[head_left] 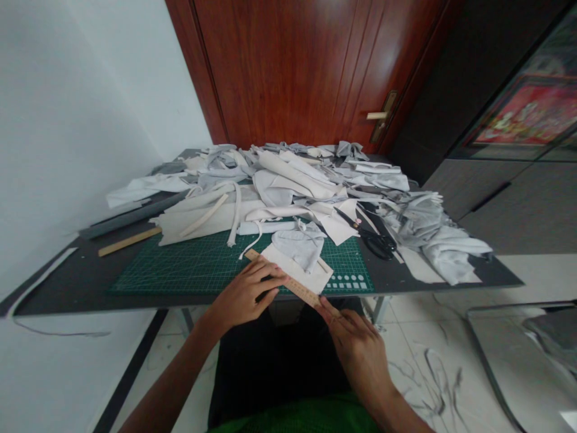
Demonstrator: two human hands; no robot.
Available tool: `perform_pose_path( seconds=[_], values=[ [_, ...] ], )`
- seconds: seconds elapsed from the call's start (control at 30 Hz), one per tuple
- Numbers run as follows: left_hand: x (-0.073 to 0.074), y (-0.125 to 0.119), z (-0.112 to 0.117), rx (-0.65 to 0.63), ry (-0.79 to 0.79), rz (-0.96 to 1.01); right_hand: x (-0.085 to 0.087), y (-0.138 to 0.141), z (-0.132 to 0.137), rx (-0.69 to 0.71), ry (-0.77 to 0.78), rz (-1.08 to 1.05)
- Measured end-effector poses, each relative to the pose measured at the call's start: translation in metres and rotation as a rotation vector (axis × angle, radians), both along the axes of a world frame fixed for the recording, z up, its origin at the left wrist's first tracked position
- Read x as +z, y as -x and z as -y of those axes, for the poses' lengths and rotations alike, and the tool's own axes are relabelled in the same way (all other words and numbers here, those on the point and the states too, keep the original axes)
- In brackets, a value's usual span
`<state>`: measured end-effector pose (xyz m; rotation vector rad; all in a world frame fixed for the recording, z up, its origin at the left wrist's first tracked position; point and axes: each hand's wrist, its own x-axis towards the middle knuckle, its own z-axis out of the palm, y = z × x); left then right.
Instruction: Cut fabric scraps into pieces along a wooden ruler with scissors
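Observation:
A wooden ruler [293, 284] lies slantwise across a cream fabric piece [300, 273] on a green cutting mat [202, 270]. My left hand [246, 294] presses its fingers over the ruler's far half. My right hand [356, 346] pinches the ruler's near end with its fingertips. A grey fabric piece [300, 245] lies partly on the cream one, just beyond the ruler. Black-handled scissors [378, 243] rest at the mat's right, beyond my right hand. A large heap of pale fabric scraps [279, 186] covers the table's far half.
The dark table [54, 297] stands against a white wall [90, 120] and a reddish-brown wooden door [288, 72]. A wooden strip [130, 242] and a long dark bar [135, 216] lie at the left. Dark thread scraps [433, 385] litter the tiled floor; a chair [518, 361] stands right.

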<state>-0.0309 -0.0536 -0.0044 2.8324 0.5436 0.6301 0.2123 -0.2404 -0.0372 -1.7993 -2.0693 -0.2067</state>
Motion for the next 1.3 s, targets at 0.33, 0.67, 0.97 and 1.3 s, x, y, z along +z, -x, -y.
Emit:
perform_pose_path(
  seconds=[0.33, 0.67, 0.97, 1.3],
  values=[
    [-0.01, 0.001, 0.011, 0.087, -0.21, -0.226, -0.001, 0.004, 0.001, 0.001, -0.026, -0.043],
    [-0.01, -0.009, 0.019, 0.17, -0.297, -0.26, 0.007, 0.005, -0.005, -0.015, -0.017, -0.254],
    [-0.012, -0.009, 0.019, 0.196, -0.316, -0.324, 0.048, -0.066, -0.035, -0.118, -0.199, -0.39],
    [-0.016, -0.007, 0.019, 0.202, -0.282, -0.306, 0.021, -0.186, -0.104, -0.371, 0.033, 0.076]
  ],
)
